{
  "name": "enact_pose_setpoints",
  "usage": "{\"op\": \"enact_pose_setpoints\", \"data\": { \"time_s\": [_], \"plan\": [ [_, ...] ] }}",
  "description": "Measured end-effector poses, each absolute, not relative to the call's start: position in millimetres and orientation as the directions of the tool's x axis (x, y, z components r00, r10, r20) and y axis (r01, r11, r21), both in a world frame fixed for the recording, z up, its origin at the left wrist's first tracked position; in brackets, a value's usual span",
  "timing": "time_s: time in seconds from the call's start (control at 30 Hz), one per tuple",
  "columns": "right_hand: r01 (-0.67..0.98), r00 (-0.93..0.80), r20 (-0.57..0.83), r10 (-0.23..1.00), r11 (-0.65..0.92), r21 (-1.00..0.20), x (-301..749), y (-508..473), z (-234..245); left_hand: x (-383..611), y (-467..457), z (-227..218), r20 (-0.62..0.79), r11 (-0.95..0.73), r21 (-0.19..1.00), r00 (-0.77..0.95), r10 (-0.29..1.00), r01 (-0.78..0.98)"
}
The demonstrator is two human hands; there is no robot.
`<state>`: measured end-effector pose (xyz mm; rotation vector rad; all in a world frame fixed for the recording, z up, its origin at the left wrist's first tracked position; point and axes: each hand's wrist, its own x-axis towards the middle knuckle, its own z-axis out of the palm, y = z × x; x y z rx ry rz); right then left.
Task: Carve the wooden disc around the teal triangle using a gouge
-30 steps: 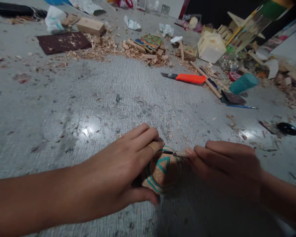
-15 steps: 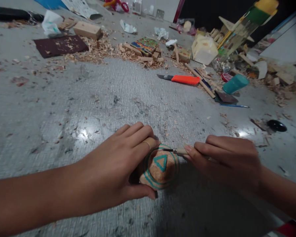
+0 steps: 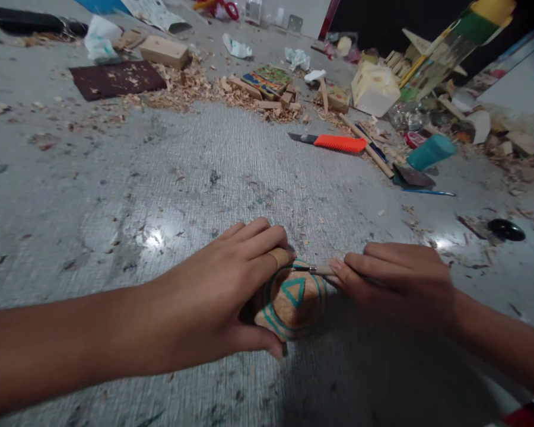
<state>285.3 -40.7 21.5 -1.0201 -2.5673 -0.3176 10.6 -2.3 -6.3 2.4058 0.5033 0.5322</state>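
A small wooden block (image 3: pixel 291 303) lies on the grey floor near the bottom middle; its top bears a teal triangle inside teal rings. My left hand (image 3: pixel 218 296) wraps round the block's left side, thumb at its near edge, a bandaged fingertip at its far edge. My right hand (image 3: pixel 394 283) pinches a thin paintbrush (image 3: pixel 314 270), whose dark tip touches the block's far rim beside the left fingertip.
An orange-handled utility knife (image 3: pixel 336 142) lies further out. A teal cylinder (image 3: pixel 431 152), wooden sticks, a cream block (image 3: pixel 374 88) and clutter fill the right. Wood shavings, painted wooden pieces (image 3: pixel 267 80), a dark sandpaper sheet (image 3: pixel 115 79) and a wooden block (image 3: pixel 164 51) lie beyond.
The view has shifted a little. My right hand and the brush have slid slightly left along the block's far rim; my left hand keeps its hold.
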Motion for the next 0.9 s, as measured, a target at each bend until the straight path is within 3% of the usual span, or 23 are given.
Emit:
{"op": "enact_pose_setpoints", "data": {
  "time_s": [0.3, 0.6, 0.9],
  "plan": [
    [0.647, -0.712, 0.375, 0.593, 0.762, 0.024, 282.8, -32.4, 23.6, 11.1, -2.0, -2.0, 0.210, -0.743, 0.612, 0.850, 0.483, 0.271],
    [0.649, -0.706, 0.380, 0.598, 0.760, 0.011, 282.8, -27.4, 21.5, 7.4, 5.4, -4.7, 0.264, -0.754, 0.635, 0.870, 0.417, 0.168],
    [0.530, -0.768, 0.459, 0.447, 0.846, 0.063, 289.5, -27.2, 17.3, 2.2, 18.3, 9.5, 0.166, -0.728, 0.669, 0.923, 0.346, 0.153]
  ]
}}
